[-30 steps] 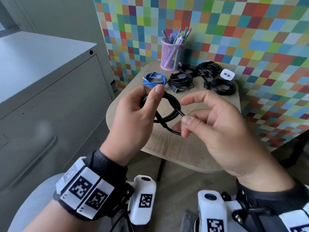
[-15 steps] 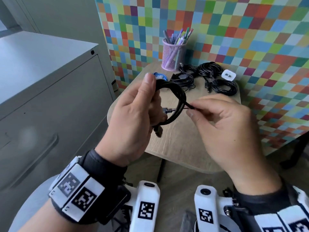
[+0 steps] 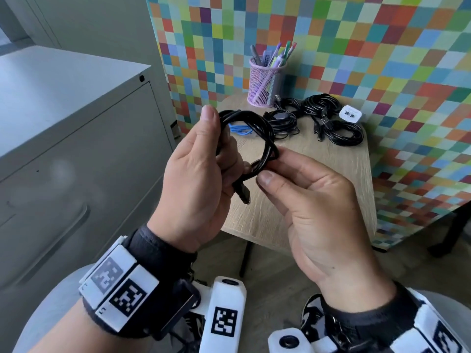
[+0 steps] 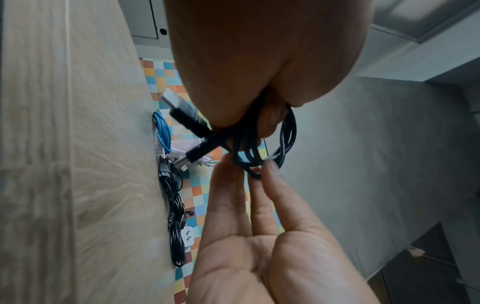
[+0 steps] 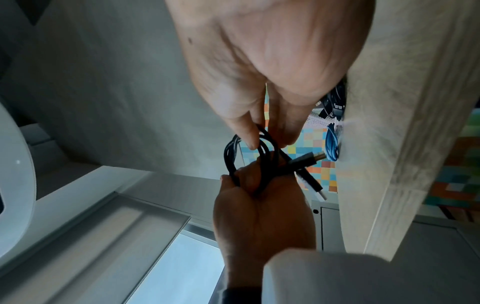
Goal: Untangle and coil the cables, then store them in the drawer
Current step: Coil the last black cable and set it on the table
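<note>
- My left hand (image 3: 201, 171) grips a coiled black USB cable (image 3: 257, 128) above the near part of the wooden table (image 3: 318, 189); the fingers are curled round one side of the coil and the thumb stands upright against its outer edge.
- My right hand (image 3: 321, 215) pinches the opposite side of the same coil between thumb and fingertips (image 5: 249, 133), where several strands cross.
- The cable's two plugs (image 4: 182, 115) stick out side by side from under my left palm, crossing each other, metal ends free; one plug points down toward the tabletop in the head view.
- The coil is held in the air, clear of the table; its loops lie roughly together, not yet bound.
- At the far end of the table lie the other cables: a small blue cable (image 3: 240, 129) coiled just behind the held loop, and black cable bundles (image 3: 328, 121) spread to its right, with loose connector ends showing.
- A white charger plug (image 3: 350, 113) sits beside the black bundles, near the checkered wall (image 3: 356, 47).
- A pink mesh pen cup (image 3: 265, 84) holding pens stands at the table's back edge.
- A grey metal cabinet (image 3: 76, 149) with a recessed drawer handle stands left of the table; its drawer front is closed.
</note>
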A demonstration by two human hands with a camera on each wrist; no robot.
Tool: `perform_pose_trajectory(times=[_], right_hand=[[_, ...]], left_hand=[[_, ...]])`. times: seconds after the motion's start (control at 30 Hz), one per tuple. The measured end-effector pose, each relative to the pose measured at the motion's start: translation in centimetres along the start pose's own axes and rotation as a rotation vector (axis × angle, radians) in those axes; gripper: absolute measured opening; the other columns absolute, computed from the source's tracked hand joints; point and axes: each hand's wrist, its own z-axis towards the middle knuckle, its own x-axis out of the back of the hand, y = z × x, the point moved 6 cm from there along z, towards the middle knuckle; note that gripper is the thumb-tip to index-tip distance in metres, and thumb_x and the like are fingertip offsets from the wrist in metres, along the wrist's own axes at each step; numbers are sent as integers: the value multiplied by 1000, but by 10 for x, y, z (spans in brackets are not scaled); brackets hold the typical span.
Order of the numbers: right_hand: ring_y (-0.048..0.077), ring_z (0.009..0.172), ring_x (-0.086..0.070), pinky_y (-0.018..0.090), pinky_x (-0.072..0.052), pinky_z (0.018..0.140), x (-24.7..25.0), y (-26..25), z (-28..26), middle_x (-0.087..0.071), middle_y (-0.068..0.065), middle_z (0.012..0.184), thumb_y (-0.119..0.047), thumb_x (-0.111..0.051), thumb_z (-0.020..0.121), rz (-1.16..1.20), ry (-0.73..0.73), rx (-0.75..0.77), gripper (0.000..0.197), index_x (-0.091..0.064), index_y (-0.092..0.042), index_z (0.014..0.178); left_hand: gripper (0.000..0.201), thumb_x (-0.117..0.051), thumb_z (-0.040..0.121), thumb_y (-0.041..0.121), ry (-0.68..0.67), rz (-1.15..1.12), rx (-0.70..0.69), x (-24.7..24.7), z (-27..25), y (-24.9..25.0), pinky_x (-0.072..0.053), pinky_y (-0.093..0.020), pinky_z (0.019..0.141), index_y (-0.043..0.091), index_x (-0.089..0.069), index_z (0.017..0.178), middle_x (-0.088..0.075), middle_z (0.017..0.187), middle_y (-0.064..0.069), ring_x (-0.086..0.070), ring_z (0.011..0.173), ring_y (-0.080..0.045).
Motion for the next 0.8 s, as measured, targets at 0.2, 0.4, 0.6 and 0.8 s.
perform_pose_trajectory(times=[0.2, 0.4, 0.6, 0.8], right_hand=[[20, 92, -78, 30, -58, 88, 7, -3, 0, -81, 10, 95, -4, -81, 73, -37, 99, 63, 26, -75, -8, 98], [24, 89, -77, 35, -60, 87, 9, -3, 2, -80, 12, 92, 13, -73, 84, 0, 120, 35, 25, -70, -8, 96], [30, 94, -76, 48, -54, 104, 4, 4, 2, -79, 16, 97, -4, -71, 72, 157, 4, -170, 34, -61, -15, 103], [26, 81, -73, 54, -57, 98, 5, -6, 6, -76, 13, 90, 2, -63, 78, 236, -87, -157, 38, -58, -16, 111]], left_hand=[[37, -42, 104, 43, -25, 369, -193, 6, 3, 5, -48, -47, 80, 22, -61, 80, -56, 72, 11, -60, 81, -18], [46, -31, 100, 54, -74, 846, -299, 2, -2, 8, -46, -16, 76, 24, -63, 87, -66, 85, 2, -58, 80, 2], [58, -31, 104, 45, -59, 1008, -420, 8, 4, 15, -36, -11, 67, 3, -63, 83, -49, 78, 7, -51, 74, -5], [29, -44, 102, 46, -123, 1128, -535, -1, -2, 21, -32, -13, 63, 30, -48, 78, -41, 78, 14, -45, 69, -1]])
